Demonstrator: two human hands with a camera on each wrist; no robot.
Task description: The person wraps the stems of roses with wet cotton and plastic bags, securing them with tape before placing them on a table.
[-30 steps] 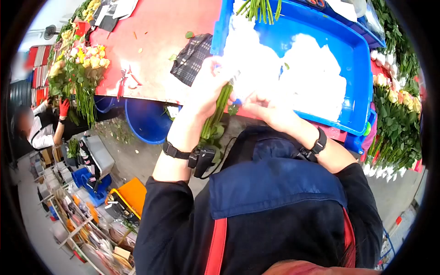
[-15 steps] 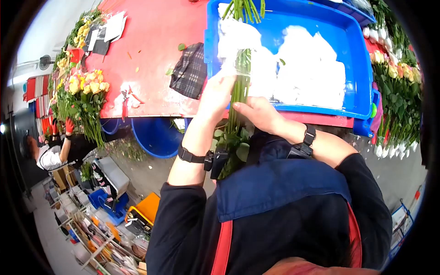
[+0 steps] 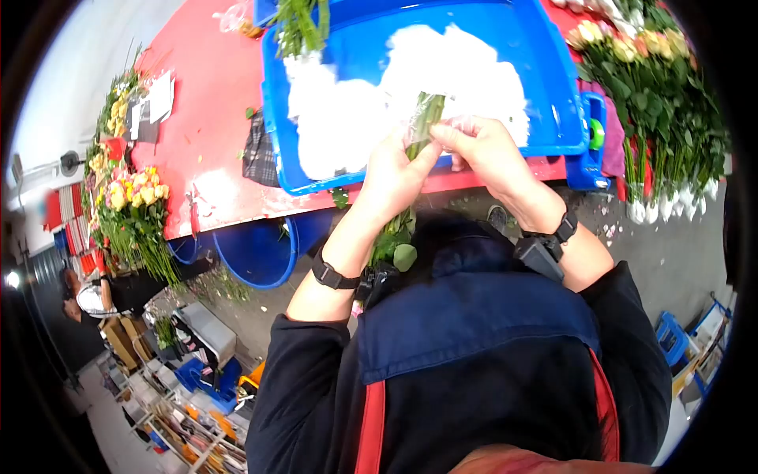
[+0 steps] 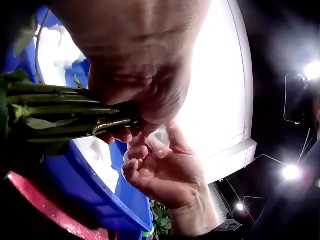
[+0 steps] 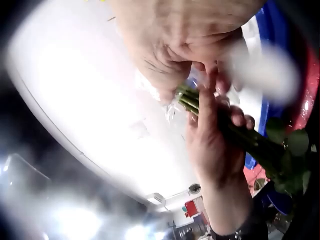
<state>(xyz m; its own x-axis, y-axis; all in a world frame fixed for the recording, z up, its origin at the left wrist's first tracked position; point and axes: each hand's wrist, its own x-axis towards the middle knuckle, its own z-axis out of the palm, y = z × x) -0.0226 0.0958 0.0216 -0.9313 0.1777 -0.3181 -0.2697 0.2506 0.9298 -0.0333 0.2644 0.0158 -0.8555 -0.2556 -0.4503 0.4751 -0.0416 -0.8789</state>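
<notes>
My left hand (image 3: 392, 180) grips a bundle of green flower stems (image 3: 427, 117) just below their cut ends. Leaves (image 5: 294, 160) spread from the far side of the bundle, toward my body. Thin clear plastic (image 4: 159, 142) surrounds the stem ends, and the curled fingers of my right hand (image 4: 172, 175) pinch it. In the head view the right hand (image 3: 491, 154) meets the bundle from the right, its thumb against the stems. Both hands are over the near edge of a blue tray (image 3: 545, 79), which holds piles of white, wet-looking wadding (image 3: 347, 118). The flower heads are hidden.
Another stem bundle (image 3: 304, 28) lies at the tray's far left corner. Wrapped roses (image 3: 655, 103) line the right side. On the red table (image 3: 209, 87) are a dark checked cloth (image 3: 259, 150) and yellow roses (image 3: 134, 193); a blue bucket (image 3: 257, 253) stands below. Another person is at far left.
The head view has turned, so the tray sits further left. The right hand has come up from beside the lower stems to the plastic at their ends. The left hand keeps its grip.
</notes>
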